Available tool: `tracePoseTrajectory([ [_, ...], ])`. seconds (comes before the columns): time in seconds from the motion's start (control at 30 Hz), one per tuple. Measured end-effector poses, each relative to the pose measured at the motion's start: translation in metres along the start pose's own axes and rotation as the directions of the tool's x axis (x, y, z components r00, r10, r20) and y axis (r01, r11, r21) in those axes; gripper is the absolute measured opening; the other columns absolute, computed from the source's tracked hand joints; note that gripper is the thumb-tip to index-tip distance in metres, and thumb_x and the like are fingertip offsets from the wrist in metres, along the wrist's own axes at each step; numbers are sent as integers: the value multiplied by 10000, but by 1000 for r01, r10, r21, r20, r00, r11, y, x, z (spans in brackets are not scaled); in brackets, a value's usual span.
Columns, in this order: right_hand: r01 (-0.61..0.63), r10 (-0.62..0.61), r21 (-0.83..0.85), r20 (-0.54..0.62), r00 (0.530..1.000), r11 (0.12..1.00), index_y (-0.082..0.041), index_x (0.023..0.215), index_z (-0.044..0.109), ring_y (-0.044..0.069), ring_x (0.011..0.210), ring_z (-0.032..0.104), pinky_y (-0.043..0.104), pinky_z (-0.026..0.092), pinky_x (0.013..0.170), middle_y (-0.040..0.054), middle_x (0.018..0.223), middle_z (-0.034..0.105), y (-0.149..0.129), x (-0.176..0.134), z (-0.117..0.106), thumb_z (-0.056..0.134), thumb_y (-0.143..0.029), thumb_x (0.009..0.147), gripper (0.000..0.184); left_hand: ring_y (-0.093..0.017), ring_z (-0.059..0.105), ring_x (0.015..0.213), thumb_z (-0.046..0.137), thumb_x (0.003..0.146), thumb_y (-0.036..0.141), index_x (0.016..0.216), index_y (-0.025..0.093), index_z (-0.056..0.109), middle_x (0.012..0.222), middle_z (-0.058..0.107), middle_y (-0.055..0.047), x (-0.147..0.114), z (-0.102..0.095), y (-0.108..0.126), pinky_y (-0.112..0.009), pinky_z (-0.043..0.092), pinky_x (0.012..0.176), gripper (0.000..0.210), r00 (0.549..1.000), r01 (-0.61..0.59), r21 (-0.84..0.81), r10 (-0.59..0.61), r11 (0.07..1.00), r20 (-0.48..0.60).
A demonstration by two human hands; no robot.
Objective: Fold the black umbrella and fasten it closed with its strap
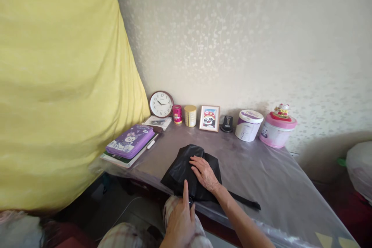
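A black folding umbrella [177, 168] lies at the front edge of the table, its fabric loose and bunched and its strap trailing to the right. My left hand [180, 217] is closed around the handle end, which points toward me; the index finger stretches forward along the fabric. Most of the handle is hidden behind that hand. On top of the folds rests my right hand [205, 173], fingers stretched out and lying flat on the cloth.
The table [261, 178] has a plastic cover. On its left lie a purple case [130, 141] and books. Along the wall stand a clock [161, 104], two cans, a picture frame [209, 118], a black stand [227, 124], a white tub [248, 126] and a pink-lidded tub [277, 131].
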State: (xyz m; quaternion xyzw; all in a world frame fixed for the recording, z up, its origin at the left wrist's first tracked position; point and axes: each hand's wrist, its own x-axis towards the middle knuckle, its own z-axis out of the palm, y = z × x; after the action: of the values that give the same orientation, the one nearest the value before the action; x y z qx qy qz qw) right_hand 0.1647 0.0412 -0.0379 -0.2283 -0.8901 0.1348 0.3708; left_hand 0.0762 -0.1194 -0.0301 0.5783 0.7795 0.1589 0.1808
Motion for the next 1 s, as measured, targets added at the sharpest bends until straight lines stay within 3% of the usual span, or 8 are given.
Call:
tracePoseTrajectory([
  [0.3,-108,126,-262,51,991,959,-208,1128,595,199,1187,476,406,352,1001,65,1223,581,49,48,19,383,-237,910,307,-200,563,892,344,862,187,1426,99,16,966,655,-98,1,4,0,-275,324,787,658,999,13,47,-11,999,-39],
  [0.43,-186,191,-351,-20,981,918,-185,1166,570,229,1199,464,447,324,1013,87,1268,544,43,52,21,377,-224,910,324,-205,565,906,343,860,194,1424,90,7,1016,645,-117,2,6,-1,-273,334,769,665,1000,22,39,-22,999,-20],
  [0.57,-113,113,-295,-18,993,949,-163,1177,562,217,1230,431,434,315,1022,100,1284,527,17,37,24,347,-245,925,341,-206,567,932,304,871,200,1420,63,-5,1055,633,-139,0,7,-1,-271,343,759,645,1000,-4,6,4,1000,-26],
  [0.73,62,-35,-141,192,981,988,-193,1093,617,170,1200,463,392,261,1054,65,1176,616,-19,22,21,345,-283,937,326,-193,583,925,286,879,214,1418,42,-1,1105,617,-148,0,8,-1,-263,351,747,634,999,27,-63,-28,998,-15],
  [0.83,161,-128,-58,374,918,985,-204,991,654,151,1098,545,365,266,1045,38,1058,674,-43,21,15,324,-295,946,345,-205,581,957,290,876,226,1408,2,78,1160,585,-180,1,10,-1,-269,360,758,615,999,47,-85,-47,995,6],
  [0.93,208,-192,36,552,811,978,-206,881,677,137,881,633,286,386,929,16,851,712,-62,24,6,302,-337,948,402,-233,570,986,277,875,236,1360,-11,266,1168,574,-206,3,12,-2,-291,367,781,544,998,55,-67,-53,996,23],
  [1.0,168,-195,101,571,798,981,-229,882,680,122,810,641,224,439,816,-3,809,711,-65,28,1,271,-353,953,433,-232,572,984,272,875,238,1373,7,248,1182,567,-203,4,12,-3,-293,372,782,550,997,59,-68,-56,996,49],
])
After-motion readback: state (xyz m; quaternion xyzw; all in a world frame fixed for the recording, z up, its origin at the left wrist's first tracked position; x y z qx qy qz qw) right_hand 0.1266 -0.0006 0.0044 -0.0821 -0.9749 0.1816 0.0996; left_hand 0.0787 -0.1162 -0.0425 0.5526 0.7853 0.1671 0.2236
